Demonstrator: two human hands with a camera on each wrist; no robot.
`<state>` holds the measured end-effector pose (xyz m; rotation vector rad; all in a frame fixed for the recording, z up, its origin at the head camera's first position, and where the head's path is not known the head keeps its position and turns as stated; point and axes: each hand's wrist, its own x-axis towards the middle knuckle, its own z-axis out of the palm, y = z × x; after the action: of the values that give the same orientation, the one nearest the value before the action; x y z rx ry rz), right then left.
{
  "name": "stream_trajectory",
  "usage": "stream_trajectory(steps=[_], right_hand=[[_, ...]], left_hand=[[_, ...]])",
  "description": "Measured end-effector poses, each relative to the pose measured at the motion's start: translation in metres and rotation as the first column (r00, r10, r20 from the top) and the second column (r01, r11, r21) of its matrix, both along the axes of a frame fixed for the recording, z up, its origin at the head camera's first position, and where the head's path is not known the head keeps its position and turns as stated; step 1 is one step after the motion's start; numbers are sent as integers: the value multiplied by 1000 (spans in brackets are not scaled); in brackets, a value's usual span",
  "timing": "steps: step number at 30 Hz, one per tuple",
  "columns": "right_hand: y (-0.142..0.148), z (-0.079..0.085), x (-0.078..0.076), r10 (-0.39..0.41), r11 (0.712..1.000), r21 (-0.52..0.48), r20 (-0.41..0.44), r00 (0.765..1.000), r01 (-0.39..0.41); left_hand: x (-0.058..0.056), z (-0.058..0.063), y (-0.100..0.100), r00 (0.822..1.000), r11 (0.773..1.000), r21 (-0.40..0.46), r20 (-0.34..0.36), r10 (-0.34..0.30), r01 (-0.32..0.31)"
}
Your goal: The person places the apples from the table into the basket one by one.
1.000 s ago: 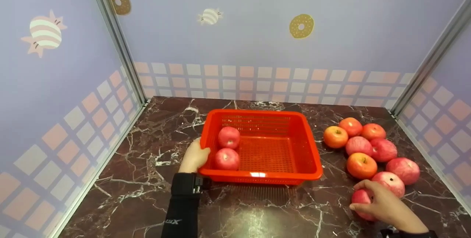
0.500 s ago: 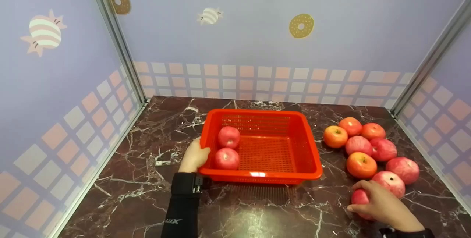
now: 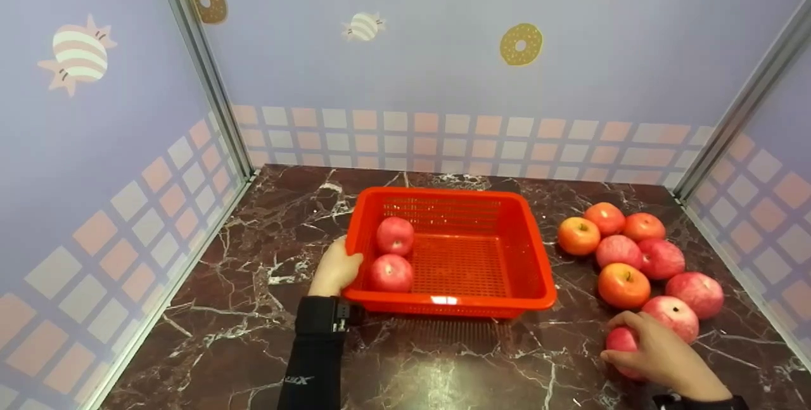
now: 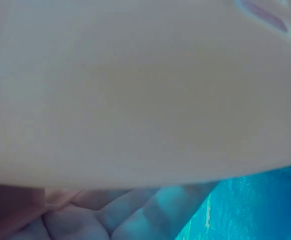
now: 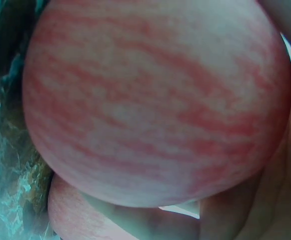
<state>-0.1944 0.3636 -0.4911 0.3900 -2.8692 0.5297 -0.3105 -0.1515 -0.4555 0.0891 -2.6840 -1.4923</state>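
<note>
A red plastic basket (image 3: 450, 305) with slotted walls stands mid-table, two pinkish-red apples (image 3: 391, 274) at its left end. My left hand (image 3: 337, 269) grips the basket's left rim, thumb over the edge; its curled fingers (image 4: 130, 215) show under a pale blurred surface in the left wrist view. At the lower right my right hand (image 3: 662, 356) holds a red apple (image 3: 621, 341) between thumb and fingers. That streaked apple (image 5: 155, 105) fills most of the right wrist view, the fingers curling round it. Part of it is hidden behind the hand in the head view.
Several more apples lie grouped right of the basket, among them an orange-yellow one (image 3: 624, 286) and a pink one (image 3: 673, 318) right beside my right hand. Dark marbled tabletop (image 3: 481, 372) lies underneath. Patterned panels (image 3: 443, 80) enclose the back and both sides.
Almost nothing differs. The right hand shifts only slightly around the same apple; the left hand and the basket stay in place.
</note>
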Motion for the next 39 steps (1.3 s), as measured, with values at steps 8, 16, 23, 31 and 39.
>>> stream_trajectory(steps=[8, 16, 23, 31, 39], right_hand=[[0, 1, 0, -6, 1000, -9, 19, 1000, 6], [1, 2, -1, -4, 1000, -25, -12, 1000, 4], [2, 2, 0, -11, 1000, -18, -25, 1000, 11], [3, 1, -2, 1, 1000, -22, -93, 996, -3], [1, 9, -2, -16, 1000, -24, -70, 997, 14]], left_hand=[[-2, -1, 0, 1000, 1000, -20, 6, -1, 1], [-1, 0, -1, 1000, 1000, -10, 15, 2, -2], [0, 1, 0, 1000, 1000, -7, 24, 5, -4], [1, 2, 0, 999, 1000, -28, 34, 2, -1], [0, 2, 1, 1000, 1000, -15, 17, -3, 3]])
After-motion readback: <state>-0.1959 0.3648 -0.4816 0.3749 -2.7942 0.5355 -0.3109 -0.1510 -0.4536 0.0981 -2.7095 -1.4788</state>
